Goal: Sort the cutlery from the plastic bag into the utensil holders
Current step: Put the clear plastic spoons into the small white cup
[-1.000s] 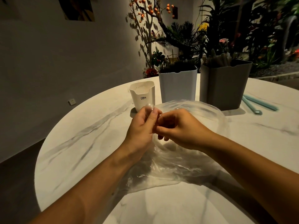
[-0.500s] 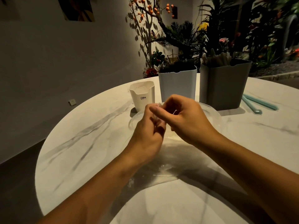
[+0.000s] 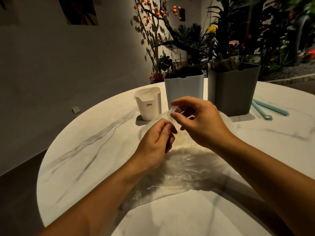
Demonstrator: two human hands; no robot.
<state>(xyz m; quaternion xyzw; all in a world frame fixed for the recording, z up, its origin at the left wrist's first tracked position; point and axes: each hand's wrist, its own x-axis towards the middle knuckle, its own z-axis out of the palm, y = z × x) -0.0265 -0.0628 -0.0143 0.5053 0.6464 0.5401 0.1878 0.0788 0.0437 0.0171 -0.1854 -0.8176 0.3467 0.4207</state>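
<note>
Since half a second ago, the right hand (image 3: pixel 202 123) has lifted slightly and drawn apart from the left hand (image 3: pixel 155 143), so a gap now shows between them where they overlapped before. Both hands hover above the plastic bag (image 3: pixel 184 169), which lies crumpled and flattened on the marble table (image 3: pixel 88 150) under the wrists and forearms.

Right thumb and forefinger pinch the rounded end of a clear plastic utensil (image 3: pixel 173 114); whether it is a spoon or a fork is hard to tell, since it is transparent and small. Its lower part runs down to the left hand, whose curled fingers and thumb pinch clear plastic too; it may be the same piece or a second one stuck to it, and I cannot tell which.

Beyond the bag, on the far side from the person, three utensil holders stand in a row. Farthest left of the bag is the small white holder (image 3: pixel 149 104), printed CRBW. Next stands the taller white holder (image 3: pixel 184 91), directly behind the right hand, with dark contents at its rim. Right of that is the grey holder (image 3: pixel 237 92), with pale handles sticking out of its top. Two pale blue straws (image 3: pixel 269 109) lie on the table to the right of the grey holder, well apart from the bag.
</note>
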